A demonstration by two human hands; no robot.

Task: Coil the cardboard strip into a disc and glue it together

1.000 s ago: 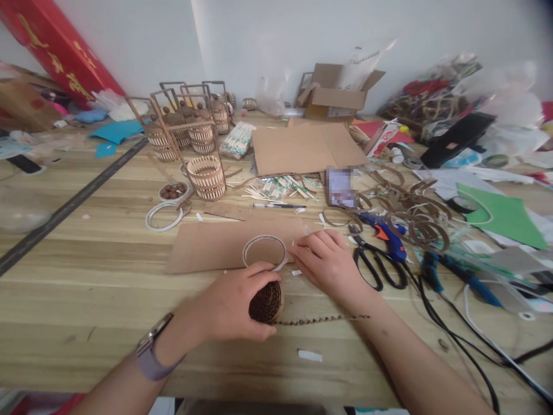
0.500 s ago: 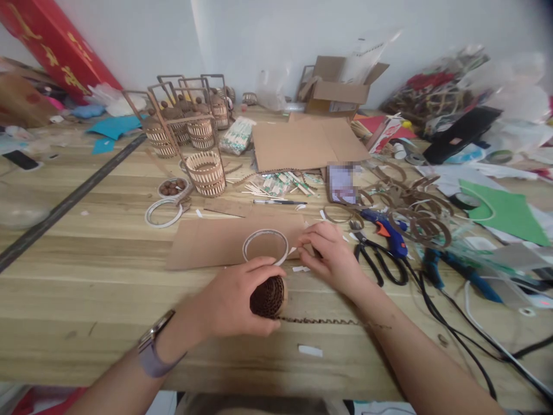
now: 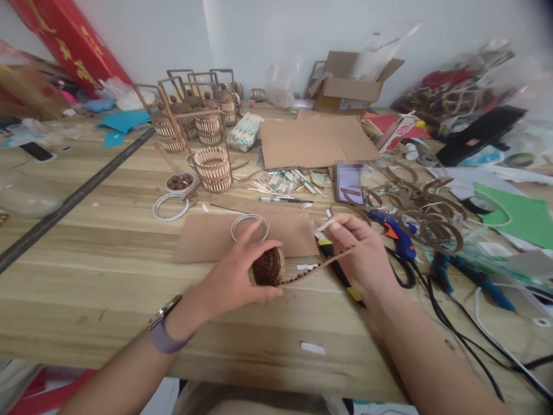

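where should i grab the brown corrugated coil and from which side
Probably best around the outer wall of the brown corrugated coil, coming from the left: it is rounded, so thumb and fingers can span it, and its loose strip runs off to the right, toward the right hand.

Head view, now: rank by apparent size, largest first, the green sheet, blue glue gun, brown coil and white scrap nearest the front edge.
1. Green sheet
2. Blue glue gun
3. Brown coil, partly covered by the left hand
4. White scrap, smallest despite being nearer
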